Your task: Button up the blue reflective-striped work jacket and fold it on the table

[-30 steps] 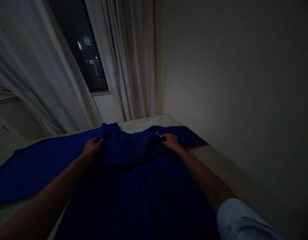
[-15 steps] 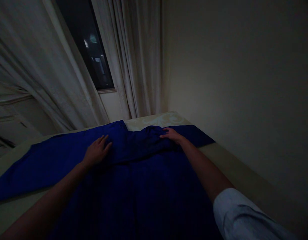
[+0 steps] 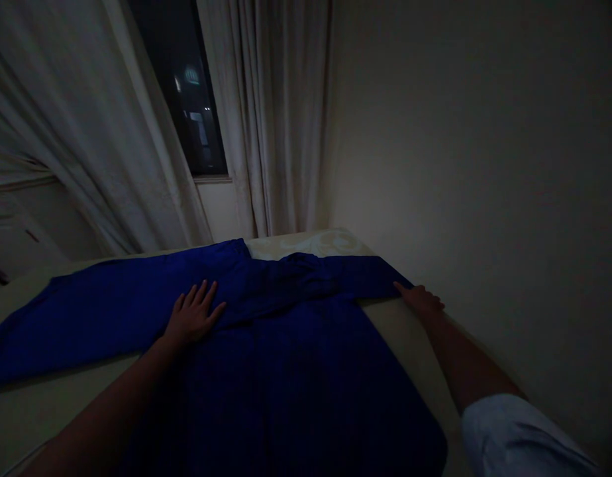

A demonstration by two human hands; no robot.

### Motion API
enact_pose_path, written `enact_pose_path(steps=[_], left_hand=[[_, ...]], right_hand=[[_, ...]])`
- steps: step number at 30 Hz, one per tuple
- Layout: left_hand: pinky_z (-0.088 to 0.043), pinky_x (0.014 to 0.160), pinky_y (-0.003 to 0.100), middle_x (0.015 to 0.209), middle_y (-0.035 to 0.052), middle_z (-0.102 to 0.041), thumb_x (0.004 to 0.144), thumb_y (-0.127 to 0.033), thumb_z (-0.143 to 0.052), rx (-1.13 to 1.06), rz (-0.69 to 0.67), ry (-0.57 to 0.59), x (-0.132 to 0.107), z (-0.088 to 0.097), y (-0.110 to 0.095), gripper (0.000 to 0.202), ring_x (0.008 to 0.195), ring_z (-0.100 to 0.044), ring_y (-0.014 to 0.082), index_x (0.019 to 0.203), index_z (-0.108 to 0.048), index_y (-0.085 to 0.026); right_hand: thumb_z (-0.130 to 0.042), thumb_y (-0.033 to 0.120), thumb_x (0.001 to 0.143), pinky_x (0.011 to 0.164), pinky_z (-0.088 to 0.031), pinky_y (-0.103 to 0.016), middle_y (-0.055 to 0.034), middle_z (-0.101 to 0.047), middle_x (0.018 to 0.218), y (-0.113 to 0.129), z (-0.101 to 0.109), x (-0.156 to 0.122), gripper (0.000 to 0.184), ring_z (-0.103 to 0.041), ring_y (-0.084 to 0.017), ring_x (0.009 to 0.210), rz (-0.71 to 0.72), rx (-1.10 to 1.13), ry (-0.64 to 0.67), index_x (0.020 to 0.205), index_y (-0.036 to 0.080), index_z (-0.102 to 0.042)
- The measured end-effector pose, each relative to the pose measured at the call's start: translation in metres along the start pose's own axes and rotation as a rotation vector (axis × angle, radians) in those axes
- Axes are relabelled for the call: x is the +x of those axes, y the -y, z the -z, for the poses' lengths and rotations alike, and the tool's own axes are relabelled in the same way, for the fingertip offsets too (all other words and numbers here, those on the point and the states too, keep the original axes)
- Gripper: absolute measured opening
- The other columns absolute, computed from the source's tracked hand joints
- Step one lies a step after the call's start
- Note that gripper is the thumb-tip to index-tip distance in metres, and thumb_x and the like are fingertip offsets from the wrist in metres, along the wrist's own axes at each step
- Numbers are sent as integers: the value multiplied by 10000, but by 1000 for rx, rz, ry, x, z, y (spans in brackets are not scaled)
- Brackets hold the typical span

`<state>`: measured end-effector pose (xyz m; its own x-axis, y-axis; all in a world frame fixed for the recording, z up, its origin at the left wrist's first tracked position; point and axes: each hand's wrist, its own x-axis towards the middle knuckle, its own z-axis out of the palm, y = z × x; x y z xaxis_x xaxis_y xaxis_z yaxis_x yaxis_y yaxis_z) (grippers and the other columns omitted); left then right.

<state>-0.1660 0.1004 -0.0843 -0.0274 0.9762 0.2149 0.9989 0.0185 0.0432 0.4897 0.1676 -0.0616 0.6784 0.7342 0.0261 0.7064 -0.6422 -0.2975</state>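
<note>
There's the right sleeve [image 3: 368,275], stretching left from our right hand [image 3: 422,301], whose grip we can't tell! Our left hand [image 3: 191,319] spreads unclenched over the blue garment [image 3: 306,377].

- Dim overall; the deep-blue long-sleeved cloth garment [image 3: 296,358] nearly black below
- Small pale lights [image 3: 191,75] glow in the dark narrow window [image 3: 187,99]
- Plain beige wall [image 3: 445,152] darkens rightward

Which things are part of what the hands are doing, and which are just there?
Part of it:
- blue garment, spread out
- left hand, fingers spread on it
- right hand, at the end of one sleeve
- pale patterned surface, underneath

Just there:
- curtains
- dark window
- plain wall
</note>
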Motion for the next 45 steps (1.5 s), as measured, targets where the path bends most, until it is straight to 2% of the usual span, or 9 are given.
enact_pose_path(steps=[3,8,15,20,26,31,36,41,45], left_hand=[[-183,1257,573,1717,113,-290,990,-627,-365,-12,5,-32,-4,-6,-1,780,1582,-265,366,1658,-326,-225],[-176,1262,557,1709,113,-313,1003,-624,-346,-27,11,-60,-6,-2,-6,763,1580,-277,347,1654,-335,-225],[-155,1275,548,1706,84,-328,1014,-616,-337,-35,9,-98,-11,3,-11,736,1580,-279,340,1642,-368,-233],[-163,1270,541,1688,89,-372,1008,-635,-356,-50,10,-103,-11,1,-12,738,1561,-320,347,1635,-383,-248],[-125,1275,535,1680,98,-389,1000,-632,-378,-122,10,-126,-11,2,-12,732,1559,-317,359,1617,-424,-240],[-111,1279,529,1677,96,-396,986,-643,-411,-192,14,-148,-10,1,-12,730,1558,-318,358,1600,-455,-251],[-117,1278,529,1678,94,-396,990,-632,-414,-171,16,-126,-9,2,-11,724,1557,-320,360,1604,-448,-251],[-142,1275,524,1657,115,-428,1006,-611,-387,-189,9,-164,-11,2,-9,728,1546,-345,347,1608,-432,-203],[-238,1249,499,1471,200,-622,996,-577,-405,-203,42,-144,-12,4,-9,697,1439,-500,363,1467,-598,-101]], right_hand=[[-539,662,943,1063,-394,-644,-264,-650,1342,-12,1,4,687,-579,-477,1280,-16,7,43,1354,125,-663],[-528,316,976,1029,-458,-562,-220,-702,1254,23,1,1,352,-665,-383,1197,55,22,-23,1213,185,-753],[-605,602,929,1078,-429,-590,-408,-491,1425,44,-19,-11,845,-508,-464,1378,-133,19,-132,1496,-9,-467],[-503,556,988,1077,-434,-610,-307,-623,1338,27,-18,-6,607,-576,-465,1306,-2,-51,-60,1317,78,-682],[-510,224,922,918,-559,-551,-310,-709,1167,28,-1,-12,362,-710,-435,1126,114,-31,-49,1136,122,-784],[-426,229,965,907,-576,-550,-319,-695,1166,59,28,-20,413,-695,-428,1142,163,45,-175,1182,74,-742],[-340,180,1022,1155,-426,-507,-234,-634,1335,167,48,-100,421,-520,-323,1372,783,346,-469,1291,105,-656],[-526,174,1008,1213,-393,-514,-142,-599,1465,237,-18,-227,296,-500,-286,1430,1718,254,-12,1244,211,-700],[-505,115,995,1158,-474,-502,-136,-547,1526,225,-77,-264,419,-539,-272,1399,1762,371,30,1375,235,-632]])
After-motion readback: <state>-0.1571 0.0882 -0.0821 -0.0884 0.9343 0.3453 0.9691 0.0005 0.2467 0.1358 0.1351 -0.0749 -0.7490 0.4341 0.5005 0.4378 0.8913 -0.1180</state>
